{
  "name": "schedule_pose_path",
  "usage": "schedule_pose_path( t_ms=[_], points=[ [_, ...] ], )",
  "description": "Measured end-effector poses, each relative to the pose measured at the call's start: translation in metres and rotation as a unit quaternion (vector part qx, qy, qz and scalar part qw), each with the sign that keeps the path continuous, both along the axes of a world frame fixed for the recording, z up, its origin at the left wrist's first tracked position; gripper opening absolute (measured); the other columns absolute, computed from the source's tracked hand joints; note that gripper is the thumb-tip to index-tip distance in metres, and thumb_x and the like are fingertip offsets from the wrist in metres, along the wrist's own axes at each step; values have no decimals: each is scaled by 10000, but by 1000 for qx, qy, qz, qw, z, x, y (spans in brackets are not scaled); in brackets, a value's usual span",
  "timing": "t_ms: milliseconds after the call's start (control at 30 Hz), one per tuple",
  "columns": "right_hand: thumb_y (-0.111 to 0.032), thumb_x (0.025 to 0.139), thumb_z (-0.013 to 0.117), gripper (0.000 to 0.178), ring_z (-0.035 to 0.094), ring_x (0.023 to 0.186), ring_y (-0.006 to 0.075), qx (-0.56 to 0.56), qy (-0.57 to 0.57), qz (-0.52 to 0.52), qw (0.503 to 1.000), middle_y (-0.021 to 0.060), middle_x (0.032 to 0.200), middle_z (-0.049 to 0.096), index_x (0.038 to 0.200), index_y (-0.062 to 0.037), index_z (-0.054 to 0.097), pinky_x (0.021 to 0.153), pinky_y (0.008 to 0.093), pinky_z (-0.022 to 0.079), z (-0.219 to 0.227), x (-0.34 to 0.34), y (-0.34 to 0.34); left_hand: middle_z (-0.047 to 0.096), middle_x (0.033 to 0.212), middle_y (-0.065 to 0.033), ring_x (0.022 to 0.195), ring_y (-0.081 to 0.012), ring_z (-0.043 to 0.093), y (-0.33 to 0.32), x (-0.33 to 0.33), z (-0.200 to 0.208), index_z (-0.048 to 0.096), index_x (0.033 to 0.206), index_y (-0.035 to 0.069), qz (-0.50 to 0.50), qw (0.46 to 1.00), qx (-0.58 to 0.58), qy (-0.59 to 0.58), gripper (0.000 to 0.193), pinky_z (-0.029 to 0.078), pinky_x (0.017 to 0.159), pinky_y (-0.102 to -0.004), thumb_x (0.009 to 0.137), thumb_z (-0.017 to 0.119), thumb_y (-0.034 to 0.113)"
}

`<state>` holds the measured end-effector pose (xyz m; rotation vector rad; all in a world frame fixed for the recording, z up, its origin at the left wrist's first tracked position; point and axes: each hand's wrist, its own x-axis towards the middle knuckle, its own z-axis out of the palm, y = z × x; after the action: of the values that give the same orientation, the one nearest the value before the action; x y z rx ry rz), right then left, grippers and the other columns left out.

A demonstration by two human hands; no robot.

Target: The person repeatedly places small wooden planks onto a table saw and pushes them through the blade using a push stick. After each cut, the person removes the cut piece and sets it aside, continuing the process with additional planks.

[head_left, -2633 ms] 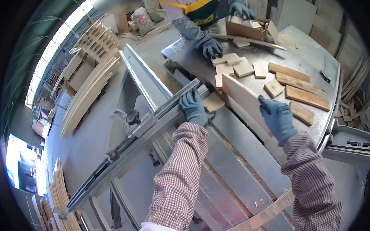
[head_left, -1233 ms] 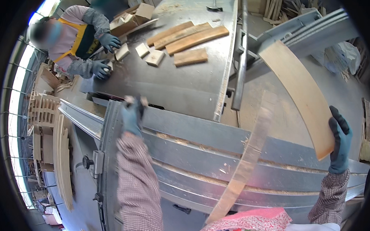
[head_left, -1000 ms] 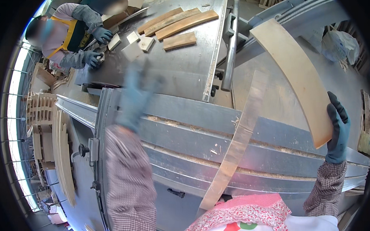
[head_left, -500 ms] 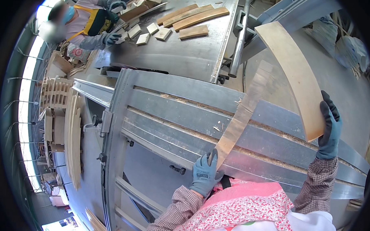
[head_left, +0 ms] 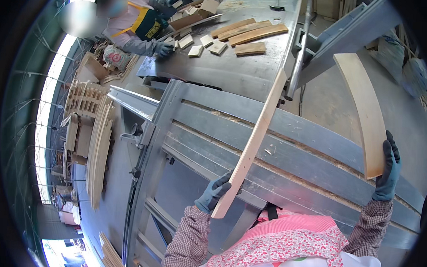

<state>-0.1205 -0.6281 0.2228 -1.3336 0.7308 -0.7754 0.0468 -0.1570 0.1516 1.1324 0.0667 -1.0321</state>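
Note:
My gloved left hand (head_left: 217, 189) is closed around the near end of a long, narrow wooden strip (head_left: 255, 139). The strip slants away over the slotted metal table (head_left: 209, 126), its far end close to the steel table beyond. At the right, my gloved right hand (head_left: 388, 168) grips the near end of a wide, curved wooden board (head_left: 362, 103). That board stretches away from me past the right part of the slotted table, over the floor. Parts of the fingers of both hands are hidden behind the wood.
Across from me, a co-worker (head_left: 139, 25) handles small pieces at a steel table (head_left: 253, 71) bearing wooden blocks (head_left: 195, 51) and curved strips (head_left: 258, 34). A metal beam (head_left: 350, 42) rises at the far right. Stacked boards (head_left: 99, 153) lie on the left.
My left hand has moved left and turned the strip up on its edge, swinging it more upright in view. The curved board in my right hand has shifted slightly right. The whole view has also shifted.

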Motion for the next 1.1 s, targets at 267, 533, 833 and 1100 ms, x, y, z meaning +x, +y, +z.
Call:
schedule_pose_path(
  t_ms=[267, 533, 833, 1100],
  points=[
    [-158, 888, 608, 366, 570, 1057, 154, 3, 44, 36, 998, 78, 1190, 601, 1223, -19, 564, 925, 279, 449, -15, 28, 13, 532, 1239, -62, 1148, -166, 501, 56, 7, -5, 462, 1306, -22, 59, 973, 110, -194, 623, 421, 968, -271, 744, 730, 7],
    [-35, 838, 613, 374, 594, 956, 155, 39, 113, 124, 985, 107, 1133, 621, 1207, 13, 567, 849, 280, 478, -21, 98, 75, 454, 1284, -170, 1145, -335, 446, 128, 84, -63, 562, 1267, 263, 36, 717, 452, -529, 673, 412, 972, -379, 640, 779, 154],
    [100, 709, 557, 577, 523, 1136, 184, 19, 129, 303, 944, 114, 1268, 542, 1275, 17, 492, 985, 303, 394, -10, 166, 124, 361, 1389, -198, 1259, -395, 335, 168, 152, -88, 491, 1324, 234, 10, 538, 656, -529, 679, 290, 1065, -440, 691, 736, 217],
    [161, 736, 466, 474, 543, 1133, 165, -233, 101, 354, 900, 99, 1182, 605, 1169, 1, 574, 978, 277, 394, -39, 249, 146, 195, 1460, -247, 1350, -411, 158, 86, 197, -60, 283, 1431, 137, 2, 446, 706, -551, 871, 137, 1102, -515, 734, 687, 467]
  ],
)
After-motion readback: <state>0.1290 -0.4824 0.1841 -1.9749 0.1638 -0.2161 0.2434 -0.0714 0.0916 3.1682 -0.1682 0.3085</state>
